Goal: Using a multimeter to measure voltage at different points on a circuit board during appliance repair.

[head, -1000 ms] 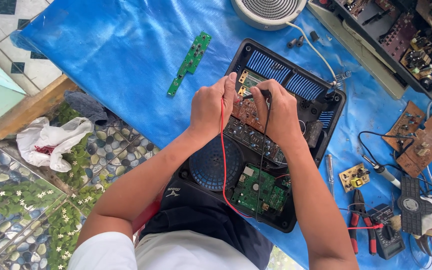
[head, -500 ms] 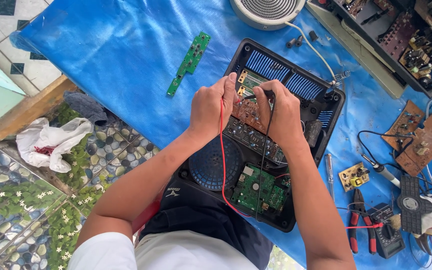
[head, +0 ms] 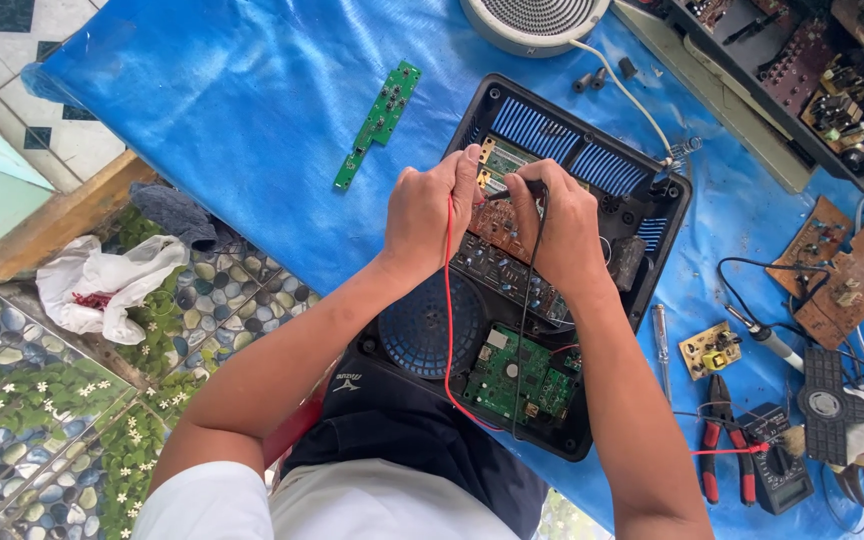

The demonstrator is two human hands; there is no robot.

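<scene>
- While we look straight down, our left hand (head: 430,215) and right hand (head: 555,232) meet over the open black casing (head: 652,215), which lies on the blue sheet (head: 202,110) in the middle of the view.
- Our left fingers are pinched together on the red wire's (head: 448,330) probe, our right fingers clamped on the black probe (head: 512,192); we judge both tips are pressed to the brown board (head: 497,222) so each stays steady on a small contact.
- Two wires, the red one and a black wire (head: 524,330), trail back toward 6 o'clock, hanging slack between our forearms, out of the way of the work.
- Inside the casing we count one brown board, one green board (head: 517,375) at 6 o'clock of our hands, and one round fan grille (head: 420,325) at 7 o'clock.
- One loose green strip board (head: 380,120) lies apart at 10 o'clock, set aside on the sheet.
- At 4 o'clock we count one pair of red-handled pliers (head: 722,440), one dial meter (head: 777,470), one screwdriver (head: 660,345) and one small yellow board (head: 709,350), all kept near our right arm.
- One white round coil (head: 532,20) sits at 12 o'clock, wired to the casing.
</scene>
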